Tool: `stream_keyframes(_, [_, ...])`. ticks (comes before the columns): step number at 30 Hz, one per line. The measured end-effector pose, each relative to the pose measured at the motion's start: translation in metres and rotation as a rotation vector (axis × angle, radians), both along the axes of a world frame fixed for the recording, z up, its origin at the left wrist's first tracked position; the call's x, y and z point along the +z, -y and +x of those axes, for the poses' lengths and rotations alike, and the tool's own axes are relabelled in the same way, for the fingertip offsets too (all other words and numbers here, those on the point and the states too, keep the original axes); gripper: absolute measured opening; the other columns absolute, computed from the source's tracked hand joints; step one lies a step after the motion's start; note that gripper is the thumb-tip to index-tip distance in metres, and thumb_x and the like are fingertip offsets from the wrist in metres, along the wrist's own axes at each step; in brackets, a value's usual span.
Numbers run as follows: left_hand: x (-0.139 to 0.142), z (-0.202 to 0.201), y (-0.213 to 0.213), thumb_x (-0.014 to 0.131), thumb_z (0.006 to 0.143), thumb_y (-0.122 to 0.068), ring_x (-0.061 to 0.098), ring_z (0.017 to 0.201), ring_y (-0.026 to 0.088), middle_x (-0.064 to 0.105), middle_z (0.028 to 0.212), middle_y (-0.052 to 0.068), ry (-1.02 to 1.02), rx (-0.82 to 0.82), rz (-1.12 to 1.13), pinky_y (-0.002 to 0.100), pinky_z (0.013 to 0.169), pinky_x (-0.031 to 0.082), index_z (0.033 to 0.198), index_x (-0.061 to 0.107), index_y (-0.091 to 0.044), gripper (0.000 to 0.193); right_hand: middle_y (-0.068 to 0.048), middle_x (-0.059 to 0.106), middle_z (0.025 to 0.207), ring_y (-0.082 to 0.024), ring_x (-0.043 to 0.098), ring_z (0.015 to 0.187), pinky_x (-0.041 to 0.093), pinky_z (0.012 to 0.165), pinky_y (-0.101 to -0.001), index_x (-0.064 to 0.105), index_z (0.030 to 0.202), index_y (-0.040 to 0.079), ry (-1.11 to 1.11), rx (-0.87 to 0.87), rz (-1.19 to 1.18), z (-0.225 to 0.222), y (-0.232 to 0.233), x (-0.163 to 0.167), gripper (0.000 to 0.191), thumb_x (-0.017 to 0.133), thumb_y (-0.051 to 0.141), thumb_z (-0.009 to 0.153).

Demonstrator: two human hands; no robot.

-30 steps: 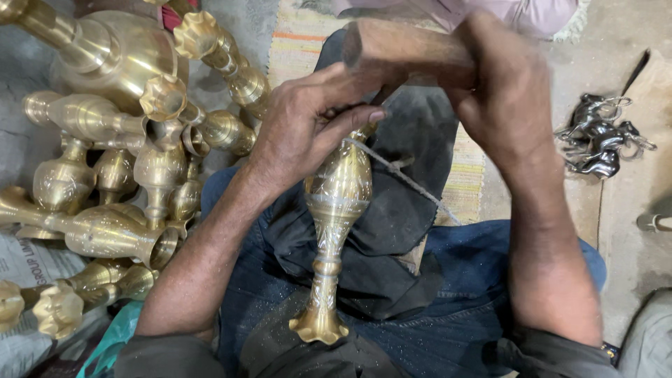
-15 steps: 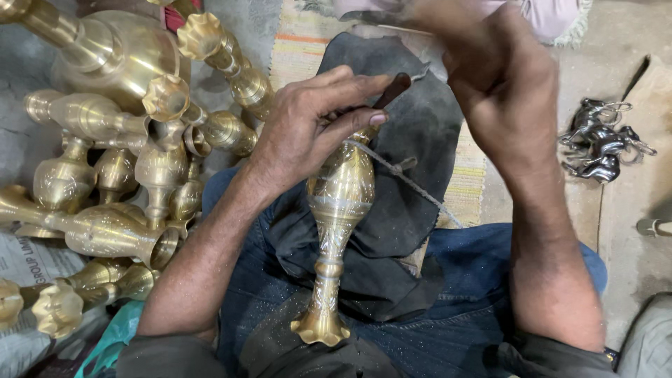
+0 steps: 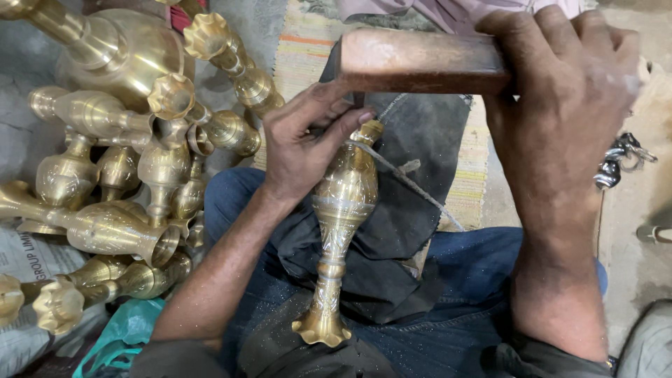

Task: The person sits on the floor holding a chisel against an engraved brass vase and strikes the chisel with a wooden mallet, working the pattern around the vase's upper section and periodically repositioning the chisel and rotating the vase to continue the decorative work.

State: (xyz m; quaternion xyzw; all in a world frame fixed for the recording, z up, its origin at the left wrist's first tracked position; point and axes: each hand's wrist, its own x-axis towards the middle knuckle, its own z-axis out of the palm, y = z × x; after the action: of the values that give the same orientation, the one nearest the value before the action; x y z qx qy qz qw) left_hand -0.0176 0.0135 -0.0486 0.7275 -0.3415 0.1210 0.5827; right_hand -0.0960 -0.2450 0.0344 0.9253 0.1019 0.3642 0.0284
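Brass vase (image 3: 341,210): engraved, narrow-necked, flared scalloped foot; lies lengthwise over the person's lap, foot toward the body, mouth end away under the left fingers; rests on a dark cloth (image 3: 392,231) spread over blue trousers.

Left hand (image 3: 302,143): closed over the upper end of the vase; fingertips pinch a thin tool at the vase's mouth, of which only a little shows; forearm runs down and left of the vase.

Right hand (image 3: 560,91): fist wrapped around one end of a wooden block (image 3: 420,61); block reaches from that hand leftward, just above the left fingers and the vase's mouth; whether it touches the pinched tool cannot be told.

Thin pale cord (image 3: 413,185): runs from the vase's shoulder, between the hands, slanting down toward the right forearm across the dark cloth.

Heap of brass vases (image 3: 133,161): left of the left hand, lying at mixed angles, several with scalloped mouths; a large round-bodied one (image 3: 119,49) at the far side of the heap.

Striped mat (image 3: 308,49): beyond the left hand.

Metal hooks (image 3: 619,157): right of the right wrist, on the floor.

Teal plastic bag (image 3: 122,332): beside the left elbow.
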Motion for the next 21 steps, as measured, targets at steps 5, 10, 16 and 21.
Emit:
stream_keyframes(5, [0.002,0.0,0.002,0.085,0.096,-0.014,0.075,0.085,0.012,0.074,0.098,0.006,0.112,0.025,0.079,0.024,0.069,0.064,0.124,0.072,-0.007,0.031,-0.008,0.065,0.102,-0.026,0.063,0.094,0.049,0.086,-0.0407,0.06,0.112,0.007,0.026,-0.062,-0.004,-0.007,-0.005,0.014,0.022,0.074,0.005,0.094])
stream_keyframes(10, [0.002,0.002,0.005,0.082,0.102,-0.013,0.075,0.09,0.009,0.075,0.104,0.002,0.134,-0.028,0.025,0.023,0.073,0.067,0.133,0.068,-0.012,0.035,-0.006,0.067,0.102,-0.026,0.066,0.094,0.051,0.085,-0.0413,0.061,0.112,0.008,0.011,-0.04,0.05,0.0,-0.006,0.018,0.022,0.076,0.008,0.096])
stream_keyframes(16, [0.007,-0.001,0.002,0.085,0.097,-0.011,0.068,0.079,0.007,0.071,0.093,0.0,0.11,0.008,0.097,0.023,0.065,0.059,0.134,0.068,-0.014,0.041,-0.005,0.068,0.104,-0.025,0.066,0.096,0.053,0.085,-0.0421,0.061,0.112,0.008,-0.08,-0.005,0.034,0.0,0.0,0.011,0.023,0.078,0.009,0.096])
stream_keyframes(21, [0.01,-0.003,0.002,0.083,0.099,-0.009,0.072,0.089,0.007,0.074,0.103,0.002,0.092,-0.008,0.067,0.022,0.068,0.062,0.137,0.067,-0.011,0.041,-0.01,0.061,0.101,-0.03,0.059,0.095,0.047,0.082,-0.0404,0.058,0.114,0.002,-0.15,0.129,0.195,0.0,0.004,0.005,0.021,0.074,0.009,0.102])
